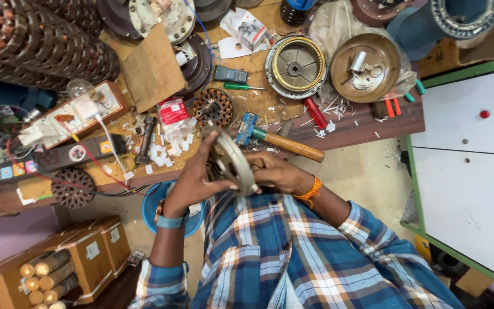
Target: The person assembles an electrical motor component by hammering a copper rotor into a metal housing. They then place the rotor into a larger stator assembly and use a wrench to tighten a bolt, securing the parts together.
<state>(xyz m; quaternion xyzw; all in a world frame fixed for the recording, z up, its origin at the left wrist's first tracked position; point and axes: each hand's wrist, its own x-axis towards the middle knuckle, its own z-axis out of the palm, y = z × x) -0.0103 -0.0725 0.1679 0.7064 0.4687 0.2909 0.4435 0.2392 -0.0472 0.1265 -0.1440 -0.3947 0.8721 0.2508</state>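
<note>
Metal disc (232,160) seemingly between both hands' fingers (215,184)

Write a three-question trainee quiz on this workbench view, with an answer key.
1. True or false: both hands grip the round metal motor plate.
2. Which tool lies on the bench just beyond the hands? A) the wooden-handled hammer B) a saw C) a drill
3. Fill in: the green-handled screwdriver lies to the ____ of the brass-ringed round housing in the picture.

Key: 1 true, the left hand and right hand both hold it; 2 A; 3 left.
</note>
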